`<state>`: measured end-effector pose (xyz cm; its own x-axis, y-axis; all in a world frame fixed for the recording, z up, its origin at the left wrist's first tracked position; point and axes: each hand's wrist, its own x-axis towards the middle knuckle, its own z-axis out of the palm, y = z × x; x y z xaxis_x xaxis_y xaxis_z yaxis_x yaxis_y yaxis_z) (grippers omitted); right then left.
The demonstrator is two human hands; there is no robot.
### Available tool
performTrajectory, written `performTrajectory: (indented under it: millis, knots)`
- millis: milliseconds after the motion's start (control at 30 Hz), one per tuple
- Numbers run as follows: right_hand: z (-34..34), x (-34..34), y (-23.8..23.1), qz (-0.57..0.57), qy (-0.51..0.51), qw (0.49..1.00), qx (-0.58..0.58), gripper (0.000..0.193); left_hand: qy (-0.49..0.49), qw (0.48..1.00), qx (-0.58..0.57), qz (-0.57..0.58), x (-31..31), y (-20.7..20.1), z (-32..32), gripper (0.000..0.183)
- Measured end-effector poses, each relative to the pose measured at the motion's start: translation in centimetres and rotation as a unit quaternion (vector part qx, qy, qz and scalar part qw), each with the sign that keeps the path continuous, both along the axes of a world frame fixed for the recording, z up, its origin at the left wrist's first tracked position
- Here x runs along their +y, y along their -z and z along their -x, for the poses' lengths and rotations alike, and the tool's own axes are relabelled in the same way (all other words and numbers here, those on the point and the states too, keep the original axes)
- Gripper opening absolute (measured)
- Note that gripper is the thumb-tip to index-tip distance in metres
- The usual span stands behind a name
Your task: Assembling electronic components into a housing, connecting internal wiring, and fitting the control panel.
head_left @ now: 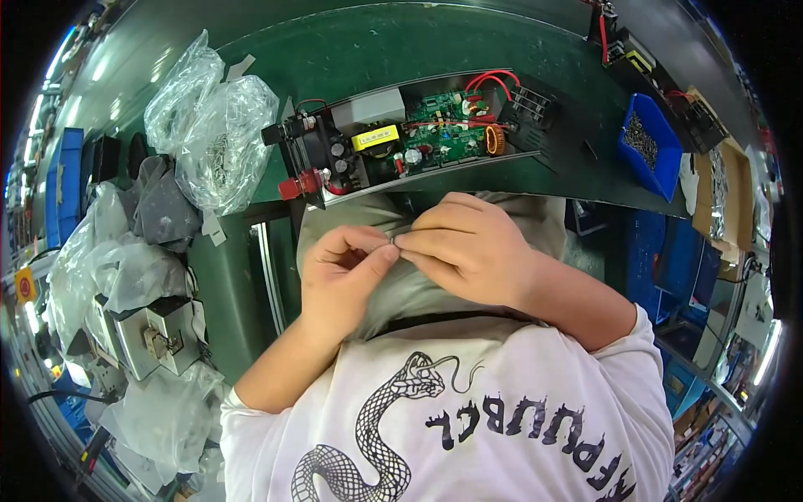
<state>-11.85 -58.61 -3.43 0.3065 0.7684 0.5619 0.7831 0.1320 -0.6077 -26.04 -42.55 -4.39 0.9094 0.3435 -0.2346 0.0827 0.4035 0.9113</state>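
My left hand (pixel 343 266) and my right hand (pixel 473 247) meet fingertip to fingertip over my lap, just in front of the bench edge. Between the pinched fingertips a small silvery metal piece (pixel 392 240) barely shows; its exact kind is too small to make out. Just beyond my hands, an open power inverter (pixel 393 180) lies on the bench. Its metal tray holds a green circuit board (pixel 443 125), a transformer with a yellow band (pixel 376 139) and a copper-wound coil (pixel 495 140). Red and black terminals stick out at its left end, and red wires run to a black end panel (pixel 529 110).
A blue bin (pixel 661 159) of small screws stands at the right of the green bench (pixel 335 50). Clear plastic bags (pixel 226 142) lie at the left. Farther left are bagged metal casings (pixel 159 335). A cardboard box (pixel 726 197) and more black units (pixel 694 121) sit far right.
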Motion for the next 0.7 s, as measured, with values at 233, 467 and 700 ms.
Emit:
performTrajectory:
  millis: [233, 467, 700]
  knots:
    - [0.4, -0.1, 0.9, 0.011, 0.025, 0.999, 0.028, 0.023, 0.006, 0.993, 0.02, 0.112, -0.3, 1.4, 0.2, 0.007]
    - [1.0, -0.2, 1.6, 0.032, 0.041, 0.995, 0.086, 0.02, -0.002, 0.994, 0.0, 0.11, -0.9, 2.0, 0.3, 0.008]
    - [0.8, 0.3, 2.3, 0.051, 0.1, 0.993, 0.02, 0.018, -0.006, 0.998, 0.055, 0.022, -1.1, 1.4, 0.3, 0.017]
